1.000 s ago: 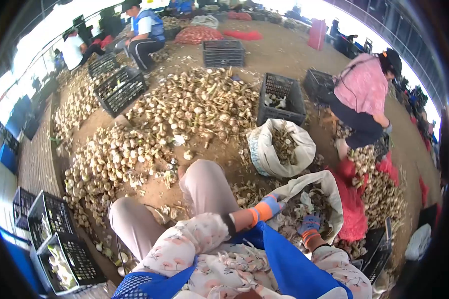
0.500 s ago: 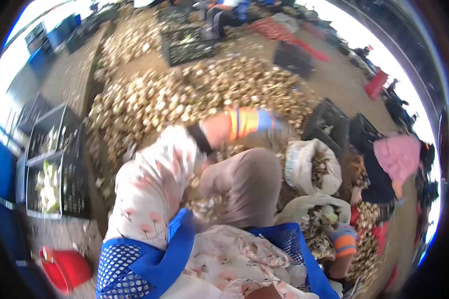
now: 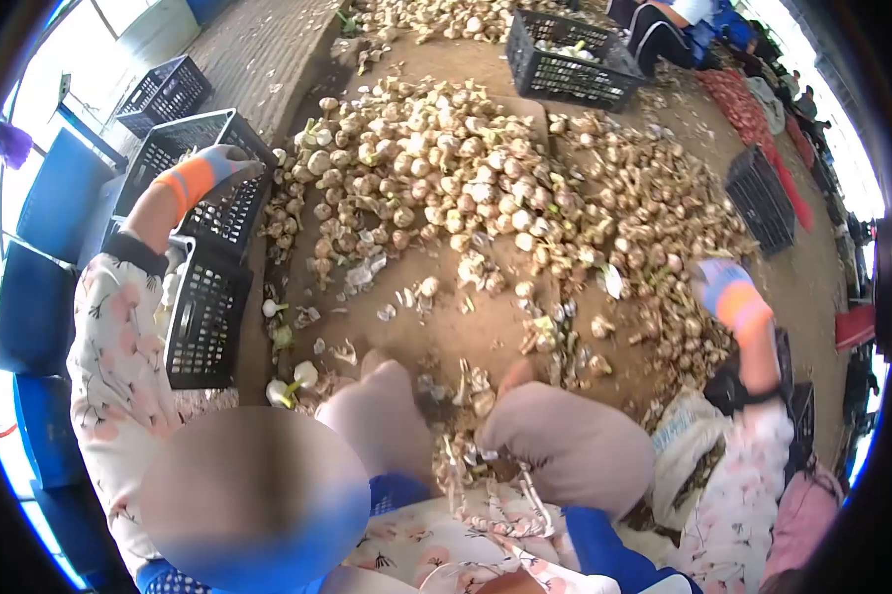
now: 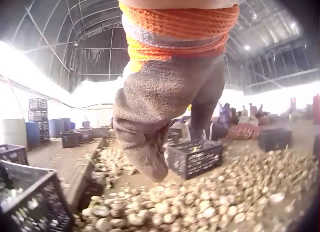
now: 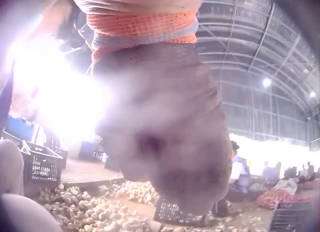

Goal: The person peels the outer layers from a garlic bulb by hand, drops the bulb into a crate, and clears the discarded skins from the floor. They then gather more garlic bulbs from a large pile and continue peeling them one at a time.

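My left hand [image 3: 213,173], in a grey-blue glove with an orange cuff, is over a black plastic crate [image 3: 251,193] at the left of the head view. The left wrist view shows its grey palm side, thumb hanging down, with nothing in its grasp. My right hand [image 3: 731,294], gloved alike, hovers by the right edge of a spread pile of garlic bulbs [image 3: 466,178]. In the right wrist view its fingers hang loosely curled, blurred by glare, and no held thing shows.
A second black crate [image 3: 208,322] adjoins the first, with loose garlic bulbs [image 3: 293,381] beside it. Another crate [image 3: 575,79] stands behind the pile. A whitish sack [image 3: 679,445] is by my right knee. Another person [image 3: 669,25] sits at the upper right.
My left hand has swung from above the pile to the left crate. The right hand has left the sack of scraps and come up beside the pile. The head view has turned left.
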Tool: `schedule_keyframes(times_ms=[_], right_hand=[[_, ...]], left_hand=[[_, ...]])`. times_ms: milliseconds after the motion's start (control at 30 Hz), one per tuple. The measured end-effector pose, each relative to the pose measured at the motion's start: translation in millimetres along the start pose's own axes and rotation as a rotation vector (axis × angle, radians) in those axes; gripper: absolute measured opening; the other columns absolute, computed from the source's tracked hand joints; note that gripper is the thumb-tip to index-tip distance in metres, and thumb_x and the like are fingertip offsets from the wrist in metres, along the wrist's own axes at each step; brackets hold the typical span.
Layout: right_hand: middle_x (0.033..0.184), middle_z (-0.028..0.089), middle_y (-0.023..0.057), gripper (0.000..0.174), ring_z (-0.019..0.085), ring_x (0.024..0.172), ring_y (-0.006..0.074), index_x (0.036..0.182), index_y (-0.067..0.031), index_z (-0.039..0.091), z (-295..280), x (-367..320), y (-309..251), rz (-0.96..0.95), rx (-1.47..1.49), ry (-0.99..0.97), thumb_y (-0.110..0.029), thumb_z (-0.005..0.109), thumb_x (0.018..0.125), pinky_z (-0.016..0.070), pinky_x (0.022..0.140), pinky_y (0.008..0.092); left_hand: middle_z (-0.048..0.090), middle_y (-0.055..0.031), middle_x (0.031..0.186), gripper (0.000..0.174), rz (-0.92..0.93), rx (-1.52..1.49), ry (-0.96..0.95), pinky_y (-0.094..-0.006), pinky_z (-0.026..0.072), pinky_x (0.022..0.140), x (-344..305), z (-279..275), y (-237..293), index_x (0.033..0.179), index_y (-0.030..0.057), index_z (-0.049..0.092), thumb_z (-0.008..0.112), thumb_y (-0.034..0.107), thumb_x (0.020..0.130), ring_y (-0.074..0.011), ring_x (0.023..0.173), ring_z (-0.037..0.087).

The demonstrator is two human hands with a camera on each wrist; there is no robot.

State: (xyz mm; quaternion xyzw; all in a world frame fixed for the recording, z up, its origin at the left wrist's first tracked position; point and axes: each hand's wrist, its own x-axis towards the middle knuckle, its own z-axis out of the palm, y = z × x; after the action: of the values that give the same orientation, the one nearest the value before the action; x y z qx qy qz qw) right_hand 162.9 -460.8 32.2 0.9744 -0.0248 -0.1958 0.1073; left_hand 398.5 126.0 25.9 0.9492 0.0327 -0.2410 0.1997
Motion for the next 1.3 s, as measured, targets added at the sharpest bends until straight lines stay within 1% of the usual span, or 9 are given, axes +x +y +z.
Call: schedule_keyframes(times_ms=[200, 467, 567, 667, 733, 867, 1000, 1133, 1300], right_hand=[[0.102, 0.062, 0.0112, 0.037, 0.058, 0.092, 0.0212, 0.110, -0.0046, 0.057, 185.1, 341.1, -30.0, -0.021, 1.288, 0.224, -0.010, 0.049, 0.074, 0.0427, 0.081, 0.0290], [0.109, 0.057, 0.0097, 0.042, 0.055, 0.092, 0.0186, 0.120, -0.0015, 0.047, 238.1, 571.8, -36.5, 0.043, 1.344, 0.430, -0.012, 0.050, 0.079, 0.0410, 0.082, 0.0294], [0.116, 0.051, 0.0111, 0.045, 0.051, 0.100, 0.0194, 0.125, 0.0000, 0.040, 265.0, 656.5, -28.2, -0.081, 1.368, 0.275, -0.017, 0.048, 0.084, 0.0385, 0.087, 0.0290], [0.128, 0.043, 0.0086, 0.050, 0.044, 0.113, 0.0210, 0.131, -0.0056, 0.035, 145.0, 552.4, -109.0, 0.010, 1.360, 0.116, -0.020, 0.049, 0.085, 0.0351, 0.091, 0.0295], [0.122, 0.048, 0.0140, 0.053, 0.045, 0.110, 0.0209, 0.129, -0.0127, 0.039, 269.5, 680.4, -44.6, 0.031, 1.279, 0.102, -0.023, 0.053, 0.079, 0.0361, 0.088, 0.0308], [0.123, 0.047, 0.0137, 0.058, 0.045, 0.111, 0.0213, 0.132, -0.0141, 0.035, 222.6, 636.4, -77.0, 0.310, 1.041, -0.004, -0.022, 0.055, 0.078, 0.0345, 0.091, 0.0297], [0.135, 0.032, 0.0101, 0.071, 0.035, 0.121, 0.0245, 0.132, -0.0175, 0.035, 163.5, 528.2, -121.3, -0.147, 1.572, -0.070, -0.026, 0.071, 0.071, 0.0303, 0.100, 0.0340], [0.132, 0.034, 0.0215, 0.078, 0.031, 0.124, 0.0336, 0.132, -0.0079, 0.033, 149.1, 479.7, -154.6, -0.014, 0.556, -0.039, -0.056, 0.053, 0.073, 0.0272, 0.102, 0.0341], [0.130, 0.037, 0.0167, 0.065, 0.039, 0.117, 0.0331, 0.125, -0.0200, 0.045, 167.5, 412.1, -233.3, -0.401, 0.644, 0.161, -0.050, 0.063, 0.070, 0.0321, 0.098, 0.0370]], left_hand=[[0.056, -0.0171, 0.109, 0.064, 0.252, 0.144, 0.175, -0.0331, 0.0400, 0.088, 221.9, 129.4, -70.3, 0.124, 0.0115, 0.044, 0.056, 0.048, 0.073, -0.0279, 0.103, 0.053], [0.026, -0.0153, 0.138, 0.079, 0.497, 0.281, 0.290, -0.0449, 0.0158, 0.105, 306.5, 237.4, 89.2, 0.135, 0.0224, 0.024, 0.049, 0.063, 0.072, -0.0367, 0.128, 0.021], [0.030, -0.0122, 0.136, 0.073, 0.466, 0.150, 0.301, -0.0397, 0.0260, 0.101, 358.1, 235.2, 126.6, 0.133, 0.0241, 0.031, 0.051, 0.060, 0.073, -0.0295, 0.126, 0.027], [0.030, -0.0119, 0.136, 0.073, 0.396, 0.026, 0.263, -0.0387, 0.0277, 0.101, 409.3, 248.8, 137.9, 0.132, 0.0250, 0.033, 0.050, 0.064, 0.072, -0.0355, 0.122, 0.032], [0.027, -0.0164, 0.136, 0.075, 0.403, 0.058, 0.300, -0.0393, 0.0315, 0.099, 427.7, 260.9, 143.9, 0.130, 0.0254, 0.036, 0.055, 0.063, 0.068, -0.0391, 0.118, 0.035], [0.018, -0.0238, 0.137, 0.074, 0.465, 0.149, 0.211, -0.0397, 0.0330, 0.099, 432.6, 262.3, 136.5, 0.125, 0.0255, 0.044, 0.059, 0.065, 0.064, -0.0392, 0.120, 0.033], [0.034, -0.0232, 0.125, 0.049, 0.739, 0.179, 0.199, -0.0376, 0.0373, 0.095, 391.1, 260.8, 121.1, 0.114, 0.0229, 0.055, 0.063, 0.046, 0.072, -0.0371, 0.111, 0.042], [0.033, -0.0260, 0.128, 0.052, 0.864, 0.205, -0.052, -0.0400, 0.0379, 0.094, 351.6, 266.4, 91.6, 0.116, 0.0271, 0.052, 0.057, 0.054, 0.072, -0.0400, 0.112, 0.041], [0.031, -0.0305, 0.126, 0.054, 0.643, 0.111, -0.233, -0.0384, 0.0397, 0.092, 288.9, 300.3, 34.4, 0.118, 0.0240, 0.051, 0.057, 0.053, 0.073, -0.0400, 0.110, 0.043]])
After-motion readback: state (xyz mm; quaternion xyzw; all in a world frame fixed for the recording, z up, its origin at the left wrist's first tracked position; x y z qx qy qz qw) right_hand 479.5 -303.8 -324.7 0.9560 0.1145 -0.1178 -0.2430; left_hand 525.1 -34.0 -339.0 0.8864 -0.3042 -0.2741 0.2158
